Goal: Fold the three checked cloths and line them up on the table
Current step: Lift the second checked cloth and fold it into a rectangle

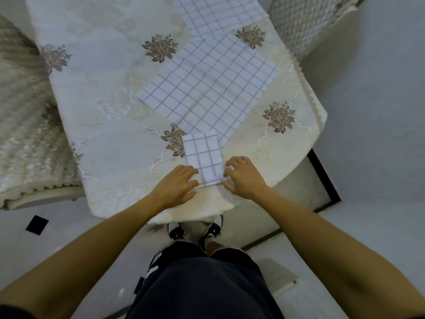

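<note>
While the person is standing at the near edge of the bench [103, 111], both hands are reaching down to a small folded checked cloth [203, 155]. The left hand [181, 183] is lying loosely open, and its fingertips are touching the left edge of the folded cloth. The right hand [243, 178] is resting with bent fingers against the right edge and near corner, holding nothing up. The folded cloth is lying flat near the edge of the bench, between the two hands.

Just behind it, a big checked cloth [207, 88] is lying spread out, and the folded one is sitting on its near corner. A third checked cloth [218, 14] is lying open at the far side, tucked partly under the big one.

A cream lace cover with brown flowers is covering the bench. Padded chairs are sitting on the left [23, 111] and far right [305, 24]. Black and white shoes [195, 233] are standing on a pale floor [379, 134].
</note>
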